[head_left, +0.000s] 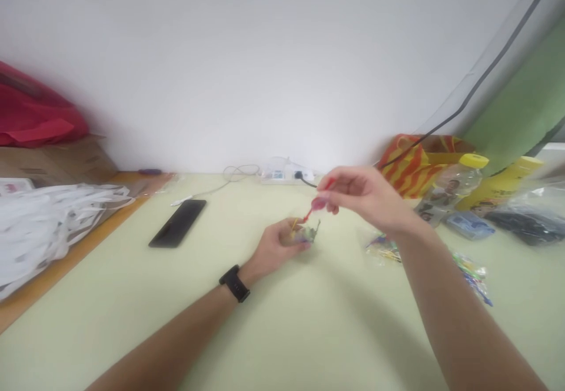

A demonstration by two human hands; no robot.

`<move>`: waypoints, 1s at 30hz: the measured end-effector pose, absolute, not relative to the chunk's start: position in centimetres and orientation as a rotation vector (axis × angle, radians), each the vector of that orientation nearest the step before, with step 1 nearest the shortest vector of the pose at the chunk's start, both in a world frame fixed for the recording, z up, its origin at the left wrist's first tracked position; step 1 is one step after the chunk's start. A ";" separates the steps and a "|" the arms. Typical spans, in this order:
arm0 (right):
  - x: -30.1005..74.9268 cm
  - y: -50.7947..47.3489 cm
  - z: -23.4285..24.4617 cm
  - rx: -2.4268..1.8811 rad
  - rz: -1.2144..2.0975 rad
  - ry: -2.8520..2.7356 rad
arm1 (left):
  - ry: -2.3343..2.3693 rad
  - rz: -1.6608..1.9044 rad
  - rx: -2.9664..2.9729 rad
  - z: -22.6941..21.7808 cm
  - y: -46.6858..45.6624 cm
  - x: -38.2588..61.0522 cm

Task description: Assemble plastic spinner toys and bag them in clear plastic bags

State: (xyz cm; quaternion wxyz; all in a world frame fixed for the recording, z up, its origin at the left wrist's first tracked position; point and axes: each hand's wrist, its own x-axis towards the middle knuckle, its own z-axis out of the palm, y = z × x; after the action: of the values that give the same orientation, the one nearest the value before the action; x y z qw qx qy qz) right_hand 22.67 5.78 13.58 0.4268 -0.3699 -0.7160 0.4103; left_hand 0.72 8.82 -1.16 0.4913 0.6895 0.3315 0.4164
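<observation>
At 2 o'clock from the left hand (276,245), the right hand (359,198) pinches a red piece (318,204); at 7 o'clock from that, the left curls round a blurred bundle (301,236). A loose pinch could drop the red piece.

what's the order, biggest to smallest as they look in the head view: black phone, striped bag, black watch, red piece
1. striped bag
2. black phone
3. black watch and red piece: unsure, since the right hand partly hides the red piece
</observation>
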 end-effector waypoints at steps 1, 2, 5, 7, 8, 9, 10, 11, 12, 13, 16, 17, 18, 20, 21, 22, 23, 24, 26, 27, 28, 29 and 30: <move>22.6 5.6 13.8 -0.947 0.949 -1.726 | 0.803 1.019 1.673 -1.3 8.8 0.7; 22.6 5.6 13.9 -0.977 0.886 -1.688 | 0.803 1.020 1.676 -1.4 8.8 0.7; 22.2 5.8 13.4 -1.060 0.782 -1.685 | 0.803 0.995 1.717 -1.4 8.8 0.7; 21.7 6.1 12.7 -1.083 0.766 -1.733 | 0.800 0.977 1.747 -1.3 8.8 0.7; 21.4 6.2 12.4 -1.089 0.758 -1.772 | 0.802 0.974 1.753 -1.3 8.8 0.7; 21.1 6.3 12.1 -1.096 0.743 -1.817 | 0.805 0.977 1.753 -1.2 8.8 0.7; 20.8 6.3 11.9 -1.104 0.718 -1.864 | 0.810 0.981 1.749 -1.2 8.8 0.7; 20.5 6.3 11.8 -1.109 0.688 -1.913 | 0.817 0.984 1.743 -1.2 8.8 0.7; 20.2 6.1 11.8 -1.113 0.656 -1.960 | 0.824 0.982 1.739 -1.1 8.8 0.8; 19.9 6.0 11.8 -1.113 0.627 -2.004 | 0.831 0.973 1.739 -1.1 8.8 0.8; 19.3 5.4 12.0 -1.117 0.549 -2.114 | 0.845 0.942 1.753 -0.9 8.7 0.8; 19.1 5.3 11.9 -1.126 0.517 -2.141 | 0.851 0.938 1.761 -0.9 8.7 0.8; 18.9 5.2 11.9 -1.140 0.483 -2.161 | 0.866 0.941 1.771 -1.0 8.7 0.8; 18.5 5.2 11.6 -1.172 0.426 -2.189 | 0.923 0.957 1.795 -1.2 8.8 0.7; 18.3 5.2 11.4 -1.188 0.406 -2.199 | 0.961 0.961 1.806 -1.4 8.9 0.7; 18.2 5.2 11.2 -1.201 0.389 -2.209 | 1.000 0.962 1.813 -1.5 8.9 0.7; 18.0 5.2 11.1 -1.212 0.374 -2.215 | 1.032 0.960 1.816 -1.7 9.0 0.6; 17.9 5.2 11.1 -1.218 0.362 -2.219 | 1.049 0.957 1.814 -1.7 9.0 0.6; 17.9 5.3 11.2 -1.213 0.338 -2.200 | 1.028 0.957 1.793 -1.7 9.0 0.6; 18.1 5.3 11.3 -1.204 0.322 -2.169 | 0.990 0.969 1.770 -1.5 9.0 0.7; 18.3 5.5 11.4 -1.193 0.309 -2.123 | 0.939 0.987 1.736 -1.3 8.9 0.7; 18.6 5.7 11.5 -1.181 0.299 -2.063 | 0.883 1.010 1.691 -1.1 8.8 0.7; 19.0 6.0 11.5 -1.171 0.295 -1.990 | 0.827 1.029 1.645 -0.9 8.7 0.8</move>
State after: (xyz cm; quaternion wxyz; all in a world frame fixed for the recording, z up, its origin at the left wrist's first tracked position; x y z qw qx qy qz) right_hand 19.03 6.00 11.50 0.3959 -0.4619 -0.7851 0.1164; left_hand 0.78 8.73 -0.85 0.4937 0.6781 0.3411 0.4243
